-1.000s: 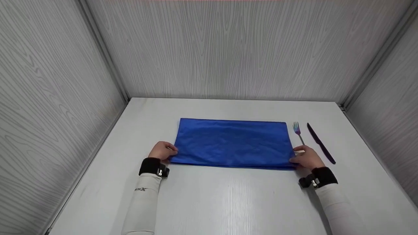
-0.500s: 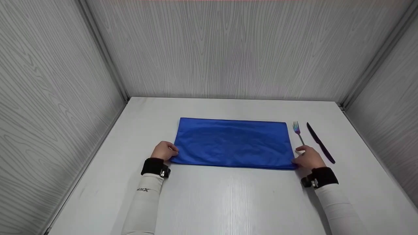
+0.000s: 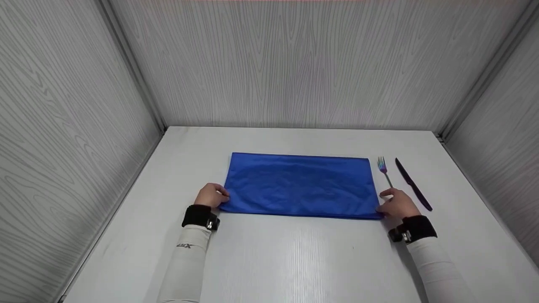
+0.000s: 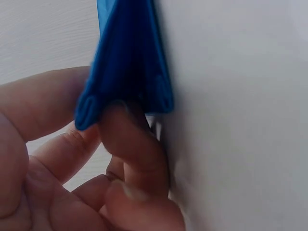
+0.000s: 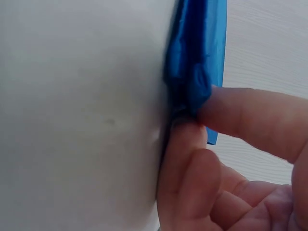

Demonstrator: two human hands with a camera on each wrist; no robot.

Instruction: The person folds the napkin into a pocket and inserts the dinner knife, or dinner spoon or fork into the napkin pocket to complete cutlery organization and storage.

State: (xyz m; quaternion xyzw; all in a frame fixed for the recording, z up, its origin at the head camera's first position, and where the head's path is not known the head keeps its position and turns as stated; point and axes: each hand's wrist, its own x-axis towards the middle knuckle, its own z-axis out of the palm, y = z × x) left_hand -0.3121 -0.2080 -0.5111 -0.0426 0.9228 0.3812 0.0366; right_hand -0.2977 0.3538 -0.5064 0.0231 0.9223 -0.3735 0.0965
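Observation:
A blue folded cloth (image 3: 301, 185) lies flat on the white table, its long side running left to right. At its near left corner my left hand (image 3: 212, 195) pinches the upper layer. In the left wrist view the cloth's layers (image 4: 127, 57) part there, with a fingertip between them and the thumb on the outer face. My right hand (image 3: 398, 204) pinches the near right corner in the same way. Close up in the right wrist view, thumb and fingertip meet at the cloth's edge (image 5: 195, 82). The cloth's lower layer stays down on the table.
A fork (image 3: 382, 167) with a rainbow sheen lies just beyond my right hand, which hides its handle end. To its right is a dark knife (image 3: 413, 184). Grey wood-grain panels (image 3: 290, 63) enclose the table (image 3: 269, 256) at the back and both sides.
My right thumb has shifted slightly right to the cloth's corner, and a small pale patch by those fingers is out of sight. My left hand has edged slightly right.

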